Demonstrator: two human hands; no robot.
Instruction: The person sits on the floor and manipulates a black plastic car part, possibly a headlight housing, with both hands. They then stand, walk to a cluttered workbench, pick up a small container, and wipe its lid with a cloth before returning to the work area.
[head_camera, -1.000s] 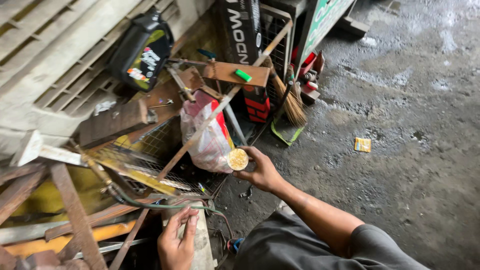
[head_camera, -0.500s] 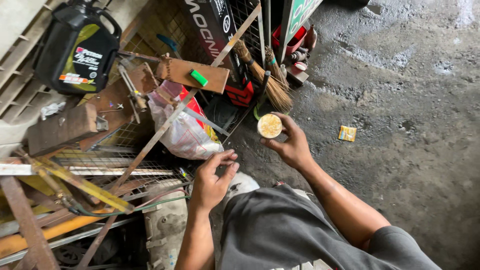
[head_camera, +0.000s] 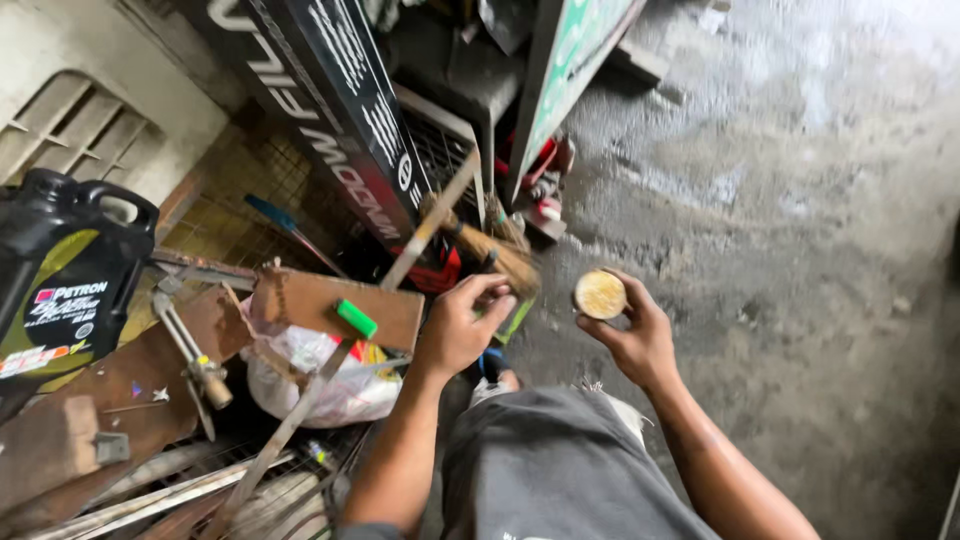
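While right hand (head_camera: 628, 335) grips round tin (head_camera: 600, 294), left hand (head_camera: 460, 325) half-curled, empty, wet concrete floor (head_camera: 800, 250)

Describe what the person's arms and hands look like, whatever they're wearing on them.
Both arms are bare from hand to past the elbow: no sleeves, gloves, watch or rings show on the left hand or the right hand. Grey shorts cover the legs below them.

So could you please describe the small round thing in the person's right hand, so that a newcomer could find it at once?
Start at the wet grey concrete floor on the right side of the view. Over its near edge, the right hand is raised, and the round disc sits at its fingertips. It is the only flat, pale yellow, grainy-faced circle there, unlike the straw broom beside it.
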